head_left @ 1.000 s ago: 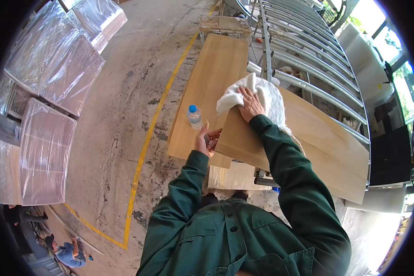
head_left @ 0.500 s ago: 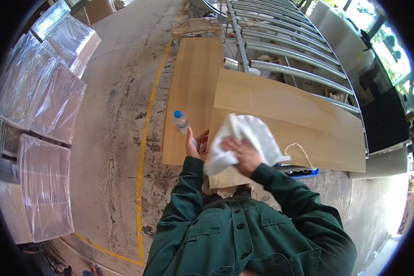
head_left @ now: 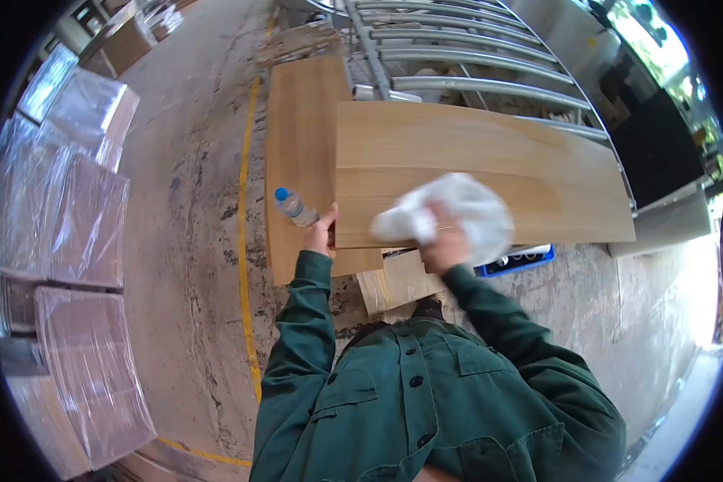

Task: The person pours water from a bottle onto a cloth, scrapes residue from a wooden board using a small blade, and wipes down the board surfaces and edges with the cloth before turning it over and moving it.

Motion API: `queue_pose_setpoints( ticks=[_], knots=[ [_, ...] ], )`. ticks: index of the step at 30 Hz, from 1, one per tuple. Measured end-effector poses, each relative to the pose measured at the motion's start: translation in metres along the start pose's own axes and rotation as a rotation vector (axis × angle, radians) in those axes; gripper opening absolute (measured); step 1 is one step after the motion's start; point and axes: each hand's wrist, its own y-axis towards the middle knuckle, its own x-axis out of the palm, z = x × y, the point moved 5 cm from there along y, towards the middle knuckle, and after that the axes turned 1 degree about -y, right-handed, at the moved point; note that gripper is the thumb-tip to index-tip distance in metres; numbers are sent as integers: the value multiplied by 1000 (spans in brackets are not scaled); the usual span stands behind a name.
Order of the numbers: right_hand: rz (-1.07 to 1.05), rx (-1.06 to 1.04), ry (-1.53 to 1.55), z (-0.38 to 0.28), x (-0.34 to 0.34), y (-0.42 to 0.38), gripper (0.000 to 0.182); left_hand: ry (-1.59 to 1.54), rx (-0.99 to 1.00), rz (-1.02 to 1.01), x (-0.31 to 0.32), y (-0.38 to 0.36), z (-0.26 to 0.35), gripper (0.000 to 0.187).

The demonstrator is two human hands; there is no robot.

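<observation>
A wide wooden panel (head_left: 490,145) lies in front of me, its left end over a second, longer wooden board (head_left: 301,120). On its near part my right hand (head_left: 444,241), blurred by motion, presses a white cloth (head_left: 482,213) with its fingers on the fabric. My left hand (head_left: 321,231) grips the panel's near left corner, fingers closed round the edge. Just left of that hand, a clear plastic bottle (head_left: 299,210) with a blue cap rests tilted on the longer board.
Film-wrapped boxes (head_left: 92,353) are stacked at the left. Metal ladder-like racks (head_left: 474,58) stand behind the panel. Below its near edge are a wrapped package (head_left: 398,281) and a blue crate (head_left: 522,263). A yellow line (head_left: 244,241) runs along the floor.
My right hand and the cloth have moved right across the panel. My left hand has shifted to its corner. The string on the panel no longer shows, and the camera view has shifted.
</observation>
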Motion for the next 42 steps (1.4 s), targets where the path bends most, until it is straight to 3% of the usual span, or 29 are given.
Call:
queue_pose_setpoints(
  ticks=[1, 2, 3, 4, 6, 8, 10, 11, 13, 15, 16, 18, 19, 21, 22, 25, 26, 27, 29, 30, 31, 32, 33, 34, 36, 37, 38, 40, 42],
  knots=[
    [40, -239, -48, -40, 31, -13, 58, -108, -101, -146, 11, -4, 2, 36],
    [-38, -339, -39, -78, 50, -25, 65, -217, -209, -293, 29, -14, 8, 37],
    [-194, -475, -104, -100, 66, -34, 66, -266, -226, -307, 31, -13, 7, 37],
    [-213, -513, -47, -102, 56, -34, 61, -315, -243, -321, 32, -11, 7, 37],
    [-190, -542, -31, -76, 40, -36, 59, -226, -1, -101, 26, -10, 15, 31],
    [-221, -326, -3, 6, 25, -52, 56, -148, 144, -48, 18, -2, 12, 29],
    [28, -58, -191, 75, -48, -63, 54, -101, 203, -16, 20, -2, 12, 31],
    [203, -47, -354, 123, -81, -71, 52, -84, 221, -21, 27, -7, 17, 32],
    [313, 247, -187, 241, -148, -83, 47, -48, 231, -33, 33, -7, 25, 34],
    [292, 425, -619, 318, -193, -91, 50, -11, 197, -45, 33, -9, 25, 35],
    [287, 534, -560, 311, -202, -83, 53, 5, 201, -25, 31, -9, 23, 34],
    [375, 394, -509, 318, -162, -78, 54, 45, 217, 4, 28, -5, 24, 31],
    [176, 346, -836, 247, -142, -65, 54, 46, 225, 15, 29, -5, 24, 30],
    [277, -2, -370, 165, -71, -52, 57, 58, 233, 34, 30, -7, 25, 27],
    [198, -4, -5, 93, -50, -40, 61, 78, 252, 42, 33, -9, 26, 23],
    [-62, -423, 128, -49, 29, -8, 55, 56, 187, -3, 33, -7, 24, 22],
    [-37, -484, 109, -68, 46, 3, 56, 125, 156, -120, 23, 2, 19, 22],
    [-3, -547, 90, -81, 46, 15, 57, 68, 122, -52, 23, 3, 19, 23],
    [-138, -380, 186, -44, 21, 49, 60, 99, 239, 180, 22, -5, 20, 27],
    [39, -252, 134, 6, 25, 69, 63, 257, 166, 235, 9, -1, 18, 33],
    [61, 2, 191, 53, -5, 81, 63, 181, 179, 181, 16, -4, 18, 34],
    [55, 115, 266, 112, -38, 96, 62, 108, 193, 129, 29, -13, 21, 35],
    [272, 148, -44, 188, -60, 104, 59, 37, 210, 74, 38, -17, 24, 37],
    [286, 332, 11, 256, -100, 106, 56, 70, 186, 100, 37, -18, 24, 38],
    [361, 520, -350, 372, -168, 85, 44, 32, 248, 54, 40, -19, 26, 39],
    [332, 606, -564, 350, -204, 71, 42, 12, 280, 25, 42, -16, 27, 40],
    [484, 591, -645, 359, -205, 70, 42, 54, 225, 42, 36, -14, 24, 40],
    [306, 684, -189, 366, -169, 87, 43, 74, 179, 46, 38, -16, 25, 40],
    [181, 589, -302, 281, -82, 114, 58, 95, 115, 30, 29, -12, 22, 41]
  ],
)
